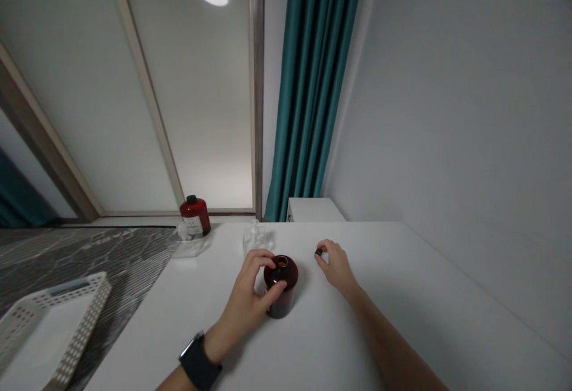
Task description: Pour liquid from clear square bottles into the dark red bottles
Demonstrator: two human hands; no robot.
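A dark reddish-brown bottle (282, 295) stands upright on the white table (339, 337), its round mouth uncovered. My left hand (254, 286), with a dark watch on the wrist, is closed around the bottle's upper part from the left, thumb in front and fingers behind. To the right of the bottle, my right hand (335, 264) pinches a small black cap (319, 252) between thumb and fingertips, just above the tabletop. Behind the bottle stands a clear glass bottle (254, 237), partly covered by my left hand.
At the table's far left corner stands another red bottle (196, 217) with a black cap and white label, behind a clear glass piece (190, 247). A white perforated basket (84, 325) lies lower left. A white cabinet (315, 209), teal curtain (315, 81) and wall (469, 140) bound the far and right sides.
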